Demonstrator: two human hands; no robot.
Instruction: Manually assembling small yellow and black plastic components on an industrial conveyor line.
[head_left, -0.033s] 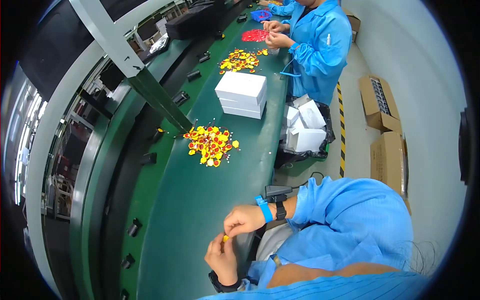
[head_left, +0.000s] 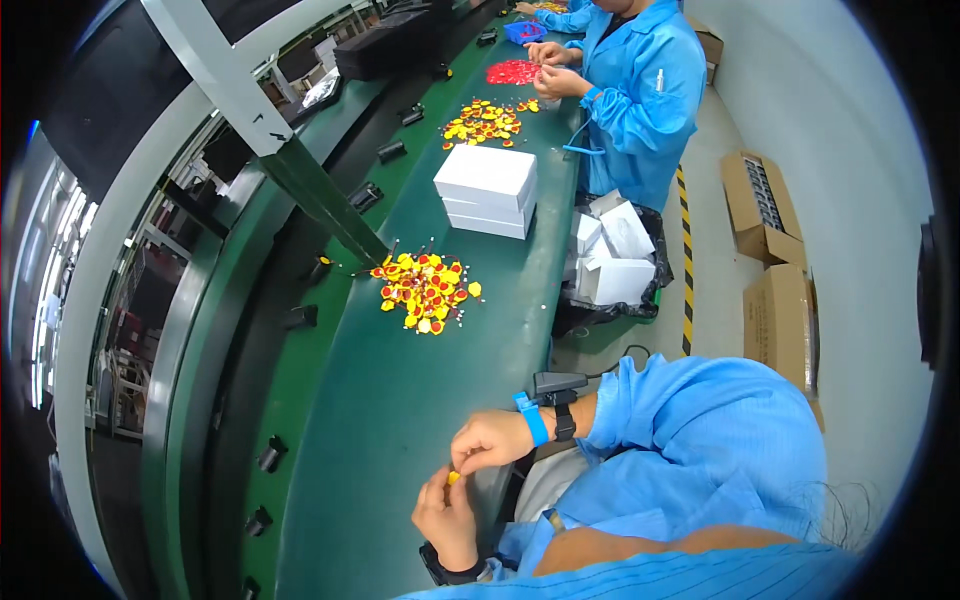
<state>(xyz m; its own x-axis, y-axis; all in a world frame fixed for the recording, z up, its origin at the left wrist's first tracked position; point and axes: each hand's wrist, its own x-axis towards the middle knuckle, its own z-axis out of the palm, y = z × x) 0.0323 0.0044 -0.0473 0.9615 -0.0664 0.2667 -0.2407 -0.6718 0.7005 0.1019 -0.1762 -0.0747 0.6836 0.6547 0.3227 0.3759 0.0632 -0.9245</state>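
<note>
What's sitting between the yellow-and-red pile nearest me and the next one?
A stack of white boxes stands between the nearest pile and the next pile in the head view.

Pale wall, striped floor tape

We hold one small yellow piece over the green table, nearer its right edge than its left; we see it only partly, its full outline hidden.
</note>
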